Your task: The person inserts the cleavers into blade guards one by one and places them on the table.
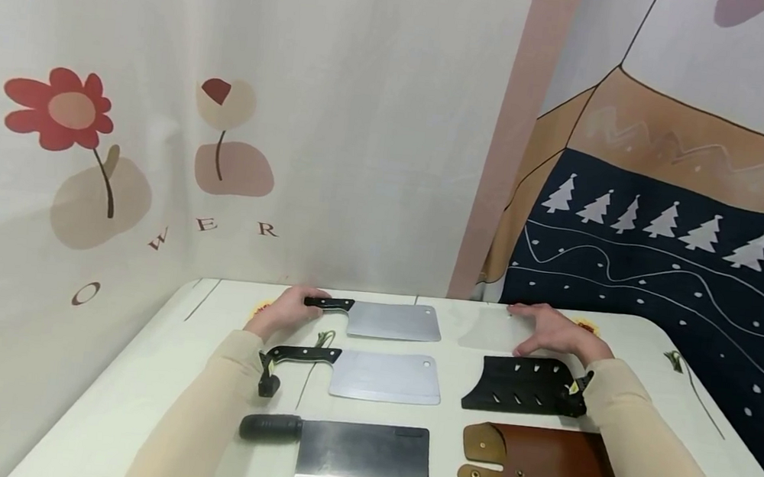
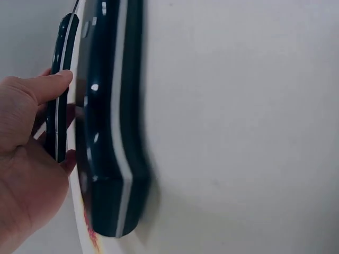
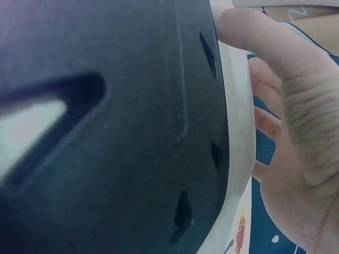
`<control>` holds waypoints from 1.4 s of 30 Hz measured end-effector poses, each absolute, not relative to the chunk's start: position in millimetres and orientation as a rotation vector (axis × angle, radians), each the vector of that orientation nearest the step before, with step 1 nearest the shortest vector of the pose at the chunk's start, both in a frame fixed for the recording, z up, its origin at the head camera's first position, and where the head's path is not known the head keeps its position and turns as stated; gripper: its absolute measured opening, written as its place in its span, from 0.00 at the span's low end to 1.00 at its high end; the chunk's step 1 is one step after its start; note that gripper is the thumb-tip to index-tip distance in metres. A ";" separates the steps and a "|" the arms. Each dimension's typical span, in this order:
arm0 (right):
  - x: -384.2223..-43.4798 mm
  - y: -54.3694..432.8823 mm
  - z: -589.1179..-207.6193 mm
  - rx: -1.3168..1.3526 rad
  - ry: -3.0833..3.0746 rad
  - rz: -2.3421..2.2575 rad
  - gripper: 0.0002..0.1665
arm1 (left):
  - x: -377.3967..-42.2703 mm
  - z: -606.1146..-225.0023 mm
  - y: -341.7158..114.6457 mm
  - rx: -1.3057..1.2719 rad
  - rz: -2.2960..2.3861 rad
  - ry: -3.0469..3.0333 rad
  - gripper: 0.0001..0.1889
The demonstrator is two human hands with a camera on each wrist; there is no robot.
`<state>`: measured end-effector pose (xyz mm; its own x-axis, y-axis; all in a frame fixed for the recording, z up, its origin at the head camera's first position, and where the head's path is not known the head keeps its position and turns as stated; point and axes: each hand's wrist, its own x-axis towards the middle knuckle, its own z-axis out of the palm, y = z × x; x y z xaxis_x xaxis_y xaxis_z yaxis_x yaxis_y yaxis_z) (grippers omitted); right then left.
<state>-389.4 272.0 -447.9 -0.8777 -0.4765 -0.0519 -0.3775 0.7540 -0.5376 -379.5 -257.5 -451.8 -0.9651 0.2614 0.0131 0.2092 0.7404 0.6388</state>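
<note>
At the far side of the table, my left hand grips the black riveted handle of the farthest cleaver, which lies flat. Nearer in the left wrist view is the handle of the middle cleaver, which no hand touches. My right hand spans a translucent whitish blade cover, thumb on its near edge and fingers on the far one. A black slotted sheath fills much of the right wrist view and lies just in front of that hand.
Closest on the white table lies a wide cleaver with a dark blade and black handle. Right of it is a brown leather sheath with two tan snap straps. A printed curtain hangs behind the far edge.
</note>
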 end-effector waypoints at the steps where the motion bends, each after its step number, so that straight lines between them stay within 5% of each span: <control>1: -388.9 271.5 -447.8 -0.674 2.769 -0.789 0.57 | -379.3 -451.6 -258.1 0.378 1.052 2.848 0.22; 42: -356.4 267.8 -417.4 -0.684 2.870 -0.850 0.55 | -360.4 -418.7 -260.7 0.420 1.443 2.556 0.23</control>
<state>-356.4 267.8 -417.4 -0.8983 -0.4358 0.0566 -0.3963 0.7478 -0.5326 -360.4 -260.7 -418.7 -0.9447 0.3277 -0.0140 0.1573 0.4901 0.8574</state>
